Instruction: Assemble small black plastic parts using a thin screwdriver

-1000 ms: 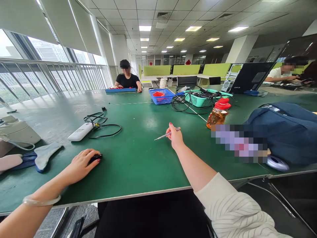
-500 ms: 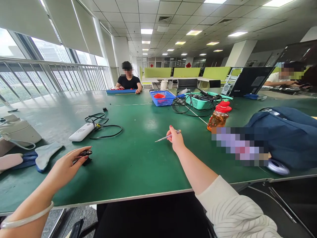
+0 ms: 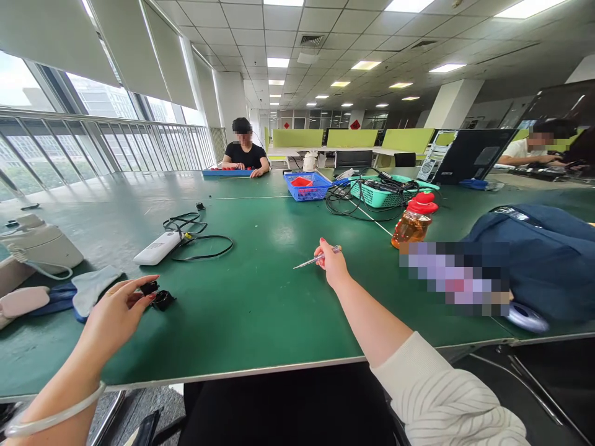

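My right hand [image 3: 333, 265] is closed around the clear handle of a thin screwdriver [image 3: 305, 262], its metal tip pointing left above the green table [image 3: 260, 322]. At the left, my left hand [image 3: 114, 310] pinches a small black part [image 3: 149, 287] between thumb and fingers. Just beside its fingertips lies a second black piece [image 3: 163, 300], round in outline, on the table. What kind of parts these are is too small to tell.
Left of centre lie a white power bank [image 3: 158, 248] and a black cable [image 3: 211, 238]. A blue basket [image 3: 307, 192], a green basket [image 3: 379, 197], a red-capped bottle [image 3: 413, 224] and a dark blue bag [image 3: 534, 260] stand to the right. Across the table sits a person [image 3: 244, 152].
My left hand has shifted slightly left with the small black part, so the second black piece now shows apart from it. My right hand keeps hold of the screwdriver, almost unmoved.
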Tool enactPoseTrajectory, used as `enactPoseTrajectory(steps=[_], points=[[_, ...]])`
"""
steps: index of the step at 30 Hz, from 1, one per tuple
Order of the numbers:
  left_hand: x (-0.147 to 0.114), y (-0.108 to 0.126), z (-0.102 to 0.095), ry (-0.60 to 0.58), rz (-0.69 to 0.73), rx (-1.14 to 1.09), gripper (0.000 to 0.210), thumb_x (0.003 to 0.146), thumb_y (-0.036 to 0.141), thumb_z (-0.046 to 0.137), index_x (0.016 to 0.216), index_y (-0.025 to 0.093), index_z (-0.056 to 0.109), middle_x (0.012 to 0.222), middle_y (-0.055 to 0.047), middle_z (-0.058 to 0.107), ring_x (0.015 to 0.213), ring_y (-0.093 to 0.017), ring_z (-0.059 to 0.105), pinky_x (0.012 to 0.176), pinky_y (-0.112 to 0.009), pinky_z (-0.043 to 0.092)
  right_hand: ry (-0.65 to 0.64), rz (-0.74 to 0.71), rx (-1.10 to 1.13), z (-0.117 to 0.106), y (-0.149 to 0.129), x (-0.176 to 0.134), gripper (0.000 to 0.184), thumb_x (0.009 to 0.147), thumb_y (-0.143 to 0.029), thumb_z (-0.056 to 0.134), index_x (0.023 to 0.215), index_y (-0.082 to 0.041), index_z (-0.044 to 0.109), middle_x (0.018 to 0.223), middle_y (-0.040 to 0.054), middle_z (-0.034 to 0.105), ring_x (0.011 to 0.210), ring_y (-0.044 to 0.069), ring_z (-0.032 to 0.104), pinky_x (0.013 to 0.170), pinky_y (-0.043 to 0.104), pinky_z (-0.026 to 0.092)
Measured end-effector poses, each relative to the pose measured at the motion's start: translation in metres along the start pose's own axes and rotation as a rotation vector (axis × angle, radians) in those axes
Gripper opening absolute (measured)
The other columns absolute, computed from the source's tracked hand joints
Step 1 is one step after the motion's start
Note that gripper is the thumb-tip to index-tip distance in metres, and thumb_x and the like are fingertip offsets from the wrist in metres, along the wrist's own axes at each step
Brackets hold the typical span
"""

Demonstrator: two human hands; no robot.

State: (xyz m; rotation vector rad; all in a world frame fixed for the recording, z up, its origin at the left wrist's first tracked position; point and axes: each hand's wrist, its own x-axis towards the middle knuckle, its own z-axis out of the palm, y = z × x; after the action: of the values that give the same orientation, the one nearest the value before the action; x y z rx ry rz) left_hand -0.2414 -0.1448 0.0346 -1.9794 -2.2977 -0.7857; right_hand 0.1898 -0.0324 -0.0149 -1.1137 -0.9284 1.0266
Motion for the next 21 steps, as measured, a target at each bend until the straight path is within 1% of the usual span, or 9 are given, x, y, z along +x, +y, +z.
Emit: enactPoseTrajectory(steps=[1,3,6,9,12,14,17,21], points=[[0.001,-0.002,-0.0005,-0.009,-0.018,0.01,0.049,0.082,0.048,0.043,0.123,0.026,0.059,0.104,-0.005,0.067,0.077,-0.022,0.066,0.073,-0.033,0.052,0.001,0.001,-0.004,0.0,-0.0004,-0.0004,0.05,0.071,-0.063,0.066,0.048,-0.02,0.055,0.037,-0.0037,0.041,0.038,0.009,0.042,0.04,0.024,0.035],[0.0032,-0.0061,-0.0007,-0.024,-0.042,0.006,0.051,0.083,0.045,0.041,0.13,0.027,0.053,0.101,-0.004,0.07,0.085,-0.024,0.068,0.074,-0.032,0.052,-0.001,-0.002,-0.008,0.0,-0.0004,-0.0003,0.05,0.071,-0.063,0.066,0.048,-0.02,0.055,0.037,-0.0038,0.041,0.038,0.009,0.042,0.04,0.024,0.036],[0.0059,-0.0091,0.0002,-0.04,-0.063,0.009,0.051,0.085,0.039,0.038,0.132,0.022,0.048,0.106,-0.008,0.071,0.097,-0.025,0.068,0.081,-0.033,0.051,-0.006,-0.008,-0.01,-0.0001,0.0016,0.0016,0.05,0.072,-0.062,0.064,0.048,-0.02,0.055,0.037,-0.0038,0.041,0.037,0.009,0.041,0.041,0.024,0.036],[0.0063,-0.0063,0.0006,-0.033,-0.024,0.091,0.047,0.085,0.038,0.034,0.122,0.018,0.053,0.107,-0.011,0.071,0.098,-0.027,0.068,0.084,-0.036,0.051,-0.012,-0.009,-0.011,-0.0005,0.004,0.0039,0.049,0.074,-0.061,0.063,0.048,-0.02,0.055,0.037,-0.004,0.041,0.037,0.009,0.04,0.041,0.024,0.036],[0.0043,-0.002,0.0014,-0.016,0.063,0.14,0.045,0.084,0.036,0.032,0.117,0.02,0.059,0.108,-0.009,0.071,0.102,-0.027,0.066,0.089,-0.037,0.05,-0.016,-0.006,-0.009,-0.0011,0.0057,0.0049,0.049,0.075,-0.06,0.063,0.049,-0.02,0.056,0.038,-0.0041,0.041,0.038,0.009,0.041,0.041,0.024,0.036],[0.0027,-0.0011,0.003,-0.019,0.103,0.15,0.046,0.085,0.037,0.031,0.117,0.023,0.061,0.115,-0.006,0.069,0.105,-0.026,0.065,0.091,-0.036,0.05,-0.018,-0.007,-0.011,-0.0014,0.0064,0.0049,0.048,0.075,-0.06,0.063,0.049,-0.02,0.056,0.039,-0.004,0.041,0.038,0.009,0.041,0.04,0.023,0.035],[0.0015,-0.0033,0.0063,-0.041,0.122,0.17,0.046,0.086,0.036,0.031,0.119,0.028,0.063,0.122,-0.002,0.067,0.106,-0.024,0.065,0.089,-0.034,0.051,-0.017,-0.013,-0.016,-0.0015,0.0069,0.0045,0.047,0.075,-0.059,0.064,0.049,-0.02,0.057,0.039,-0.0043,0.04,0.038,0.009,0.041,0.041,0.024,0.036],[0.0029,-0.0105,0.0092,-0.093,0.191,0.186,0.047,0.085,0.033,0.033,0.118,0.028,0.065,0.121,-0.001,0.068,0.102,-0.024,0.066,0.087,-0.033,0.051,-0.022,-0.013,-0.007,-0.0013,0.0068,0.004,0.047,0.074,-0.058,0.065,0.048,-0.019,0.058,0.038,-0.0046,0.039,0.039,0.008,0.04,0.043,0.023,0.038]])
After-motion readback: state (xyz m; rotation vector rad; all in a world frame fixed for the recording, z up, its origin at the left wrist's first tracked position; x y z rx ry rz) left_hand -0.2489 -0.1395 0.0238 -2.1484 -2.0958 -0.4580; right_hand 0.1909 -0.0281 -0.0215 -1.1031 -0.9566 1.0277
